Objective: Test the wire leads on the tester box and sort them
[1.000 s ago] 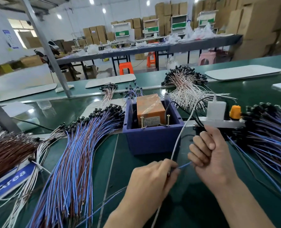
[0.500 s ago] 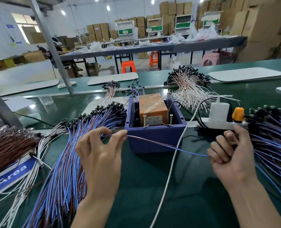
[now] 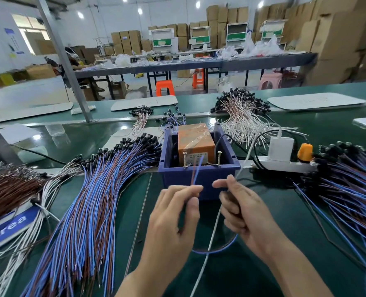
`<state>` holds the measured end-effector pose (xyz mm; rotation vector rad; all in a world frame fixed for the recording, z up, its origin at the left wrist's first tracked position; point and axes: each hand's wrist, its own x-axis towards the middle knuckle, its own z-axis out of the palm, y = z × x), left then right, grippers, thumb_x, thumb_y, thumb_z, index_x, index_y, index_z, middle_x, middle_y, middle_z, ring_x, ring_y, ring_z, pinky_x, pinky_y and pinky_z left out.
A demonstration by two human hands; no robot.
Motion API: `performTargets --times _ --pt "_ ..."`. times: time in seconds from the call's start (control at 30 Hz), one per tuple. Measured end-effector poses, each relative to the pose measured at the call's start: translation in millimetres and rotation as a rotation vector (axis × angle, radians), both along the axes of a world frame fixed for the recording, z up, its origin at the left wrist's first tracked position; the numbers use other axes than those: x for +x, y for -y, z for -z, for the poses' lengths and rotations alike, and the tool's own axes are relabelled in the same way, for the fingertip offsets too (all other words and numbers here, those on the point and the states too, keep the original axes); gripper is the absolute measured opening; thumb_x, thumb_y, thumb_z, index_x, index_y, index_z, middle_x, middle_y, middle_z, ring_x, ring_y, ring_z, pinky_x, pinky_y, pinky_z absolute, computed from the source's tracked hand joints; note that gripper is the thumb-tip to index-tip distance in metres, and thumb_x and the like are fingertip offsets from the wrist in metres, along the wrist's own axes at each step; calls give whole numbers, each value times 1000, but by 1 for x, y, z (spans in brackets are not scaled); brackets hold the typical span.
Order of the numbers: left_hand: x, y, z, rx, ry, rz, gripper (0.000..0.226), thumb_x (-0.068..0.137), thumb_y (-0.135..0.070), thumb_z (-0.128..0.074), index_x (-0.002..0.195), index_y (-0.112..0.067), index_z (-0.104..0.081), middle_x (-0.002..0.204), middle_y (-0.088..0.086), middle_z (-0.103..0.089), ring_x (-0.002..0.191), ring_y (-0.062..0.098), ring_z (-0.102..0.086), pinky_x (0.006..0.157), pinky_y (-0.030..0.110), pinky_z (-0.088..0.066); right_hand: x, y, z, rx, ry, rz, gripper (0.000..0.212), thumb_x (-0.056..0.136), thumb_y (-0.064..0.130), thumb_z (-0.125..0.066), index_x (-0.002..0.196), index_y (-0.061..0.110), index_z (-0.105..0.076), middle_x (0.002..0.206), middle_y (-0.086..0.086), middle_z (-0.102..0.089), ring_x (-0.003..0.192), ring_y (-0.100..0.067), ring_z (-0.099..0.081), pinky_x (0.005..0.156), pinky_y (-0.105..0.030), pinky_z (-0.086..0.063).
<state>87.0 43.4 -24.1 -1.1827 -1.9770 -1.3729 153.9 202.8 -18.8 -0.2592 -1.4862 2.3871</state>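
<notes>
**Lead tips lined up on the screws**

My left hand pinches the lead between thumb and fingers. Its blue and brown tips stand up and away from me, long axis running straight at the box. The tips sit between the two screws on the near rim and touch neither, as far as I can tell. The left hand is the nearer one, just in front of the box wall.

My right hand curls round the lead's tail, and the slack loops low between my wrists. A white cable crosses that loop.

Next, I judge, one tip goes to each screw.

The bench is green and smooth. A left heap and a right heap flank the box, with a power strip just beside it. Stacked cartons fill the room behind.
</notes>
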Motion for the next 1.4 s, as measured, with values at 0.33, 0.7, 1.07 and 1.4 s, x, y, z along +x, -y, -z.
performTargets --times 0.33,0.7,1.07,1.4 --pt "8 -8 8 -99 -67 115 23 101 -21 -50 115 -18 -69 104 -13 -63 94 14 -60 79 30 -51 1 8 0 171 -65 48 34 84 47 -64 102 22 -77 56 2 -24 41 -7 -17 37 -18 -19" --pt "17 -15 3 120 812 346 20 102 -23 -50 119 -30 -58 79 7 -68 65 18 -62 61 24 -52 0 12 1 273 -46 106 31 84 49 -63 95 24 -77 61 5 -50 41 -5 -25 38 -17 -22" --pt "12 -14 -6 363 956 328 14 94 -30 -55 94 -20 -66 77 5 -68 56 20 -59 44 28 -47 0 14 -1 243 -105 157 31 85 49 -59 96 26 -77 77 -1 -76 35 -3 -24 35 -14 -22" --pt "-15 1 -10 525 798 50 13 106 -19 -47 100 -12 -56 64 -1 -55 51 15 -50 48 25 -46 6 -21 -6 -181 -137 325 24 97 32 -53 91 21 -73 53 6 -36 32 -3 -18 28 -15 -18"
